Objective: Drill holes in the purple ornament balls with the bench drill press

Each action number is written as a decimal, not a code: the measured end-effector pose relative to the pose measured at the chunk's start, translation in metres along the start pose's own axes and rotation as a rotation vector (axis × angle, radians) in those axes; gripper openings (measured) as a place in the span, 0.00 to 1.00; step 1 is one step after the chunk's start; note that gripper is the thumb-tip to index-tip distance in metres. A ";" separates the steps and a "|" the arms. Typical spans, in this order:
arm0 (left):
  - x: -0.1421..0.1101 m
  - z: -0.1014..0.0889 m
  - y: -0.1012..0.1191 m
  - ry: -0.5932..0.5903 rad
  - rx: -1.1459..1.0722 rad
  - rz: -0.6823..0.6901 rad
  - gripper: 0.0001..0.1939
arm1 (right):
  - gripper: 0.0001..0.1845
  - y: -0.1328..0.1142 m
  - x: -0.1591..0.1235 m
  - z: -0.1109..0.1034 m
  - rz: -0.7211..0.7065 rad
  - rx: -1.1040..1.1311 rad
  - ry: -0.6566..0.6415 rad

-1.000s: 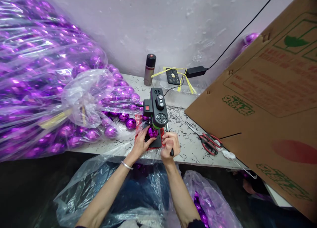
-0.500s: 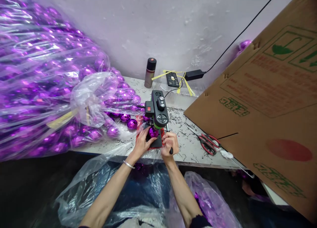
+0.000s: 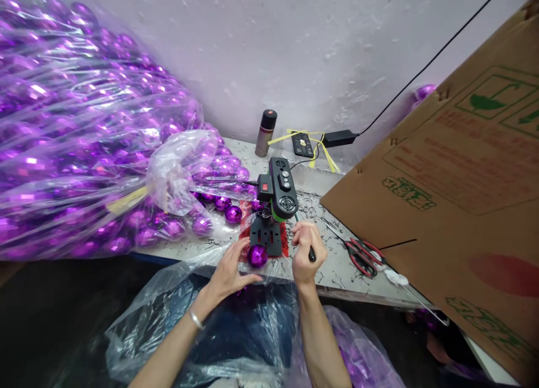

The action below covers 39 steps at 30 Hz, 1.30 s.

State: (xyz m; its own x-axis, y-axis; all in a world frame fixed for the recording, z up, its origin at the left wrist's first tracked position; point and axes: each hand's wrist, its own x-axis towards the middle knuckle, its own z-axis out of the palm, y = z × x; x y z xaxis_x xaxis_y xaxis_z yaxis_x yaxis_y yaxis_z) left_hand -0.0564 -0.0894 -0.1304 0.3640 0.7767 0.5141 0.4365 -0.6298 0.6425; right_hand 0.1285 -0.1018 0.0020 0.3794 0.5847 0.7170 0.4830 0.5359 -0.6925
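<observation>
A small black bench machine [image 3: 283,186], like a mini drill press, stands on the worktop with its slotted base plate [image 3: 269,241] over a red sheet. At the front left corner of that plate is a shiny purple faceted ball [image 3: 257,256]. My left hand [image 3: 231,269] is open beside it, fingers and thumb spread around its left and near sides; I cannot tell whether they touch it. My right hand [image 3: 309,252] is closed around the machine's lever, whose black grip [image 3: 312,254] pokes out of the fist. Below, a clear plastic bag [image 3: 189,315] hangs open over my lap.
Left, a large clear bag of purple balls [image 3: 96,152] covers much of the worktop. A brown carton [image 3: 455,197] leans in from the right, near red-handled scissors [image 3: 364,257]. Behind stand a spray can [image 3: 266,132], a phone-like black item [image 3: 302,144] and a power adapter [image 3: 340,138].
The purple ball has come out from under the machine's head toward me. My left hand has moved back and opened wider. My right hand, with the lever, has shifted right; the view has shifted slightly.
</observation>
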 end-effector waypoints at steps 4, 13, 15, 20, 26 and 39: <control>0.028 -0.035 -0.009 0.201 0.246 -0.133 0.26 | 0.21 0.010 -0.014 0.002 -0.006 -0.021 0.018; 0.105 -0.026 -0.026 -0.058 0.448 -0.469 0.32 | 0.19 0.013 -0.012 0.000 -0.066 -0.031 -0.009; 0.098 -0.027 -0.024 -0.007 0.291 -0.469 0.33 | 0.19 0.012 -0.012 -0.001 -0.062 -0.030 -0.026; 0.072 -0.027 -0.011 0.095 -0.238 -0.486 0.31 | 0.20 -0.005 0.005 -0.001 0.034 -0.017 -0.047; 0.052 0.014 0.007 0.107 -0.573 -0.533 0.31 | 0.22 -0.020 0.021 -0.002 0.076 -0.020 -0.081; 0.064 0.031 0.010 0.038 -0.007 -0.220 0.26 | 0.19 -0.014 0.012 -0.007 0.015 -0.050 -0.121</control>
State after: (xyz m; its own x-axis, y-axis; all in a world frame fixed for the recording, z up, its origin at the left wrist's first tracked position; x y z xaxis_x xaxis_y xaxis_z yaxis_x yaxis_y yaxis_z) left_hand -0.0030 -0.0463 -0.1086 0.2295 0.8954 0.3815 0.4961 -0.4449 0.7457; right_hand 0.1322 -0.1065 0.0212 0.2900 0.6634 0.6897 0.5182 0.4970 -0.6960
